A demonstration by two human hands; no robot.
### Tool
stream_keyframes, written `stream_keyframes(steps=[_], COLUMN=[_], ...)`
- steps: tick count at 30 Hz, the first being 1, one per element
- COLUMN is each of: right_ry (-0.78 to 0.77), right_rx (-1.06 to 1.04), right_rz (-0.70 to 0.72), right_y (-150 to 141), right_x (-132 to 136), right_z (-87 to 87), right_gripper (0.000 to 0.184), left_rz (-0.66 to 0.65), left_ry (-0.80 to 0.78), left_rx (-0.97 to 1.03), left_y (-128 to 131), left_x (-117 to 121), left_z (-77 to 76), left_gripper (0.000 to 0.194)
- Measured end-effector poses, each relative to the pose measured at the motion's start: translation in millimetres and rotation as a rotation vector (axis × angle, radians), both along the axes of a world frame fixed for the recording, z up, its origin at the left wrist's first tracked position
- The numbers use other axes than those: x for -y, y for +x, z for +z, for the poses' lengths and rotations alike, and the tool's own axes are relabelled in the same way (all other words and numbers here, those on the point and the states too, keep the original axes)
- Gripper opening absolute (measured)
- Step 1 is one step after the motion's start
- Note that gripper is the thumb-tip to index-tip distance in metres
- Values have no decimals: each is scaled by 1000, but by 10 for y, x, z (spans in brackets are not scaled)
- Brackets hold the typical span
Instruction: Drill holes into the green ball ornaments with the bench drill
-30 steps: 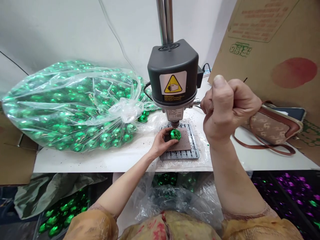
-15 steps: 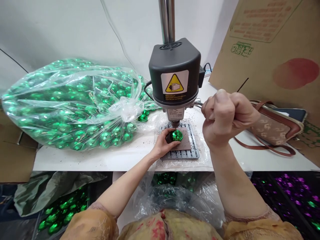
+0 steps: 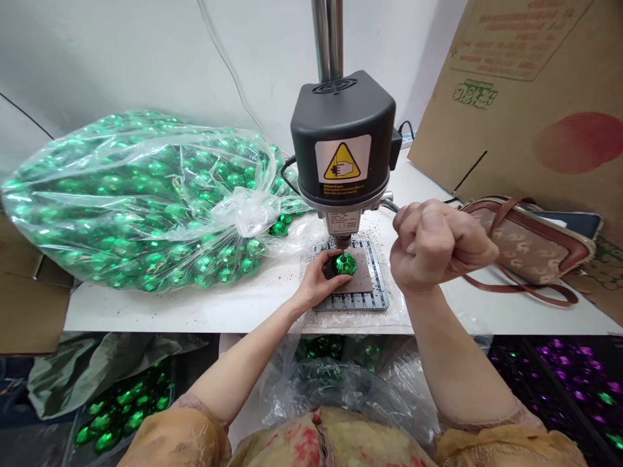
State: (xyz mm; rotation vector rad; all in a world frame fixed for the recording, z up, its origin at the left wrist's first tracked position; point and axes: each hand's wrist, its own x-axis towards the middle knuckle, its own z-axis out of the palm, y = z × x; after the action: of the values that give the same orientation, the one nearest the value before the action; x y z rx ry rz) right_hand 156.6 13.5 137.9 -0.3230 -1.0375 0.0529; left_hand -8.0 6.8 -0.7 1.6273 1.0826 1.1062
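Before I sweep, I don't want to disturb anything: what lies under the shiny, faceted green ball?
Below the shiny, faceted green ball lies a brownish pad, on a slotted grey metal plate. The spot directly beneath is hidden by the ball and left hand.

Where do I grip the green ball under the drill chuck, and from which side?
Probably pinch the green ball across its near and far flanks, coming in low from the left. It is round and faceted, and its top sits beneath the drill chuck. The left hand holds it that way, thumb on the near side.
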Motion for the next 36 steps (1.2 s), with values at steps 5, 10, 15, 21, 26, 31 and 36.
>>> stream_keyframes(steps=[5,10,15,21,26,31,36], right_ry=[4,25,62,-136,-341,-320,-337], right_rx=[18,43,88,-38,-26,-42,-54], right_rz=[-15,-32,-8,2,99,105,80], right_y=[12,17,36,-16,-8,-3,-13], right_x=[3,-17,0,60,1,-41,-16], right_z=[-58,-105,-238,164,584,592,569], right_gripper=[53,53,48,49,46,44,43], left_rz=[8,22,21,6,122,34,-436], left_ry=[8,8,11,-5,41,288,691], left_rx=[-6,-22,1,30,30,-239,-744], left_y=[-1,3,4,21,17,-136,-319], left_x=[2,-4,0,15,141,663,1201], left_z=[-7,8,3,14,97,232,168], left_gripper=[60,60,60,60,54,44,43])
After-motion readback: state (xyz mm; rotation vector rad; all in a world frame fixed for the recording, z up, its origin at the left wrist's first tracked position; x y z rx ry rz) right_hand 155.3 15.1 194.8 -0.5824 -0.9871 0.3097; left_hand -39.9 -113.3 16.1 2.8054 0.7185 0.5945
